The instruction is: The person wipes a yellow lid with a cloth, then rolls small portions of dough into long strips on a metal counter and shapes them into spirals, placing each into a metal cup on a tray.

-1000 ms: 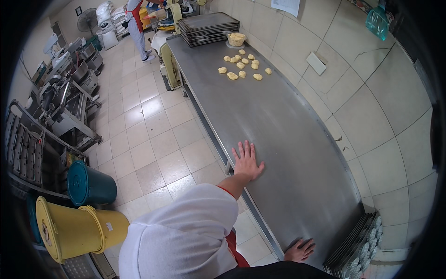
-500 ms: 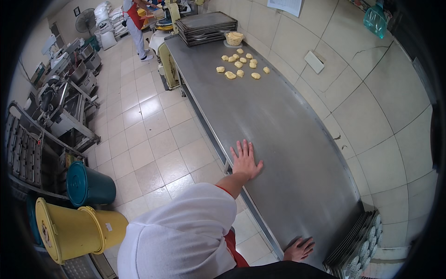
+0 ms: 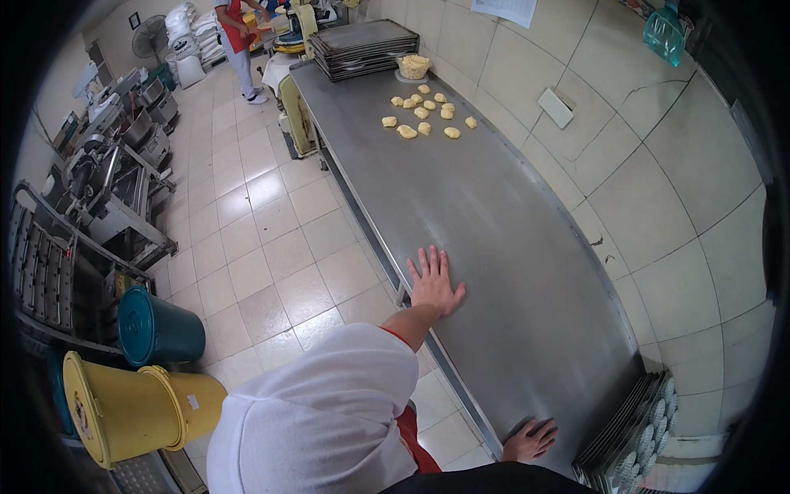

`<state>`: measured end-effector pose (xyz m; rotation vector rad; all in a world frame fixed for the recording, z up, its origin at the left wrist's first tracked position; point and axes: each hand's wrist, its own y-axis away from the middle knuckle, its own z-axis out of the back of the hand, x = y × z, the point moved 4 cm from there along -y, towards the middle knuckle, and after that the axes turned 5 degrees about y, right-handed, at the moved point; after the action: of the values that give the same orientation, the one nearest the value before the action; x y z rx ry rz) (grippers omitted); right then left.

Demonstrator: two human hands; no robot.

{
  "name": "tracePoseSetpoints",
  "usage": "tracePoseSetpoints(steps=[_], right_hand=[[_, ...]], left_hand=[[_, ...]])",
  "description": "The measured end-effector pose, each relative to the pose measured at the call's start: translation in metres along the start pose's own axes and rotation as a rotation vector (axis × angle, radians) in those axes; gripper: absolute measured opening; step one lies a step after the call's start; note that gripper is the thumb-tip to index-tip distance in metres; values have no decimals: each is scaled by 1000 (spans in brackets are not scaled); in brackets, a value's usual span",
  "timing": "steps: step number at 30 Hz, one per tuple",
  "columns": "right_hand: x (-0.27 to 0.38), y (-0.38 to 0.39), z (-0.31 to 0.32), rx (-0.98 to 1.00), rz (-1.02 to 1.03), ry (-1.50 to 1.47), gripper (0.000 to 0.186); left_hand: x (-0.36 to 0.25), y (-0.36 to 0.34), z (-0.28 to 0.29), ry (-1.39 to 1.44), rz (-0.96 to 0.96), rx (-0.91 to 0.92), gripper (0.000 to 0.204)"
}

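My left hand (image 3: 436,284) lies flat on the steel table (image 3: 494,263) near its left edge, with the fingers spread and nothing under the palm that I can see. Lower down, my right hand (image 3: 531,442) also rests on the tabletop, fingers apart; its wrist is hidden by dark cloth. Several pale yellow dough pieces (image 3: 423,113) lie scattered at the far end of the table, out of reach of both hands. Behind them a clear bowl (image 3: 414,67) heaped with yellow dough stands on a small pale base.
Stacked dark baking trays (image 3: 362,45) sit at the table's far end. Molded pans (image 3: 629,436) stand at the near right by the tiled wall (image 3: 642,189). Left are yellow buckets (image 3: 123,407), a teal bin (image 3: 160,328) and machines (image 3: 115,189). Another person (image 3: 239,49) stands far off.
Both my hands stay where they were on the table. The far person's arms and body have shifted slightly. My view has moved a very little.
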<state>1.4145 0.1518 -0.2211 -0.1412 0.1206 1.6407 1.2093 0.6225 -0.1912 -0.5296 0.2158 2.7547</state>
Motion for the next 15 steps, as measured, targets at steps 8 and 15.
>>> tracePoseSetpoints(steps=[8, 15], right_hand=[[1, 1, 2, -4, 11, -22, 73], [0, 1, 2, -6, 9, -22, 73]], left_hand=[[0, 0, 1, 6, 0, 5, 99], [0, 0, 0, 5, -4, -2, 99]])
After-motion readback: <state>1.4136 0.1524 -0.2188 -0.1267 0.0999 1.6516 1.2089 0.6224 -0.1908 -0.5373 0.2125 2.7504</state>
